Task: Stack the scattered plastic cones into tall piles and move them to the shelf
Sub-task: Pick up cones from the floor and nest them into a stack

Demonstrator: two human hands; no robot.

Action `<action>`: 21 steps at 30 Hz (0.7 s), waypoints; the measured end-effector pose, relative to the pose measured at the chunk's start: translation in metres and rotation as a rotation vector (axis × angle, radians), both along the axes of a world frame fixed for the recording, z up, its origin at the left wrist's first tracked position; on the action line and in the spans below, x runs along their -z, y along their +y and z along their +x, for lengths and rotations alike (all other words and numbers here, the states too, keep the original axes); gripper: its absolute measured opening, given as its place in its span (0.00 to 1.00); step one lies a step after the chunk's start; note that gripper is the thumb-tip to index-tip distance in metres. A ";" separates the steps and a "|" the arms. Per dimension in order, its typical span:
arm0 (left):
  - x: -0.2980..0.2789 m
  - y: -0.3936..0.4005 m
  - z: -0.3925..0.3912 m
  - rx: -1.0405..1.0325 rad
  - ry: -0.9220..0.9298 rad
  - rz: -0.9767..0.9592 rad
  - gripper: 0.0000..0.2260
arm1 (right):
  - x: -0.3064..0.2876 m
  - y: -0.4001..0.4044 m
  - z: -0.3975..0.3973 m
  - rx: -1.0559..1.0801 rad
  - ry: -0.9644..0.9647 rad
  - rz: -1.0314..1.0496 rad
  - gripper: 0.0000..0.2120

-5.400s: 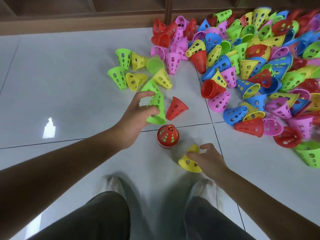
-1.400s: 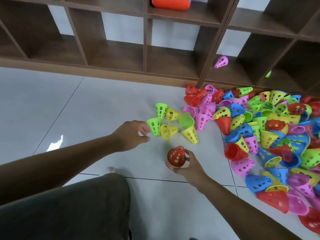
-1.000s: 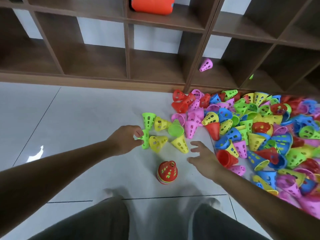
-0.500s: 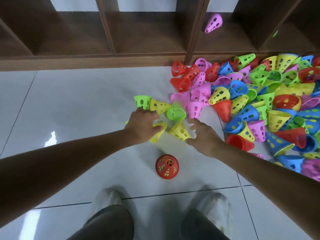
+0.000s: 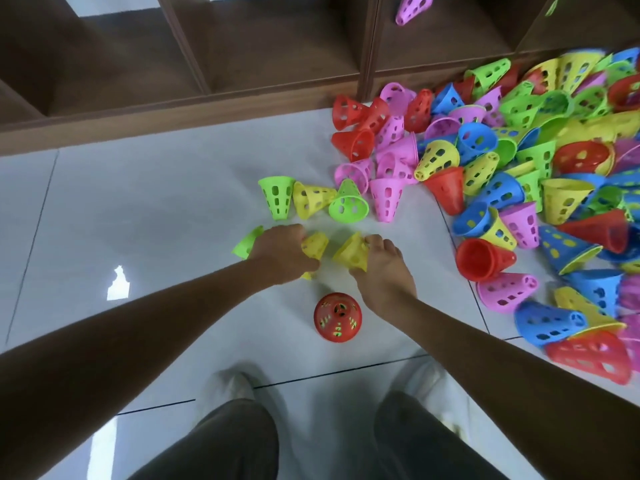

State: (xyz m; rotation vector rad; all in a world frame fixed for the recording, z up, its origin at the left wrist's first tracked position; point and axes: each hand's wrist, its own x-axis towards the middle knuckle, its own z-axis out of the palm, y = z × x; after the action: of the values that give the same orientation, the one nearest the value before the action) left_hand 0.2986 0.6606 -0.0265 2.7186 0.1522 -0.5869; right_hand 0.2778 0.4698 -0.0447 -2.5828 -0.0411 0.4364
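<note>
On the pale tiled floor (image 5: 138, 209), furthest left among the loose pieces, a lime-green perforated plastic cone (image 5: 246, 241) lies on its side, half hidden behind the left hand (image 5: 282, 252), and its pointing direction cannot be made out. That left hand reaches forward with the fingers curled over a yellow perforated plastic cone (image 5: 314, 244), gripping it; this cone lies tilted with its long axis running up and to the right, narrow end away from the person. Just beyond, a row of three loose cones rests on the floor: an upright-looking green cone with slotted holes (image 5: 277, 197) with its wide rim facing the shelf, a yellow slotted cone (image 5: 313, 199) on its side pointing right, and a green cone with its open mouth toward the camera (image 5: 348, 204). Nearer the person, between the two forearms, a short stack of nested cones topped by a red perforated cone (image 5: 337, 322) stands upright on the floor, tip toward the camera. The right hand (image 5: 382, 265) pinches a second yellow plastic cone (image 5: 353, 251) at its wide rim, its narrow end aimed up and left. Further right spreads a large heap of red, pink, blue, green and yellow plastic cones (image 5: 512, 188), lying every way, reaching the foot of the dark wooden cubby shelf (image 5: 277, 53), where a single pink perforated cone (image 5: 412, 6) lies in one compartment.
</note>
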 end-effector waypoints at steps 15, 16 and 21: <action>-0.054 -0.020 -0.103 -0.091 -0.186 -0.713 0.21 | -0.040 -0.044 -0.088 0.345 0.139 0.476 0.18; -0.049 -0.019 -0.107 -0.052 -0.194 -0.690 0.22 | -0.043 -0.048 -0.093 0.366 0.112 0.480 0.17; -0.019 -0.014 -0.110 0.101 -0.242 -0.561 0.25 | -0.059 -0.059 -0.102 0.418 0.022 0.565 0.18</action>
State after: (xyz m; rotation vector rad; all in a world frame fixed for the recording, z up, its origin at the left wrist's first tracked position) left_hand 0.1882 0.6465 -0.0076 2.2294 -0.1869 -0.2664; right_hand 0.1756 0.4111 0.0143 -1.9607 0.3306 0.2477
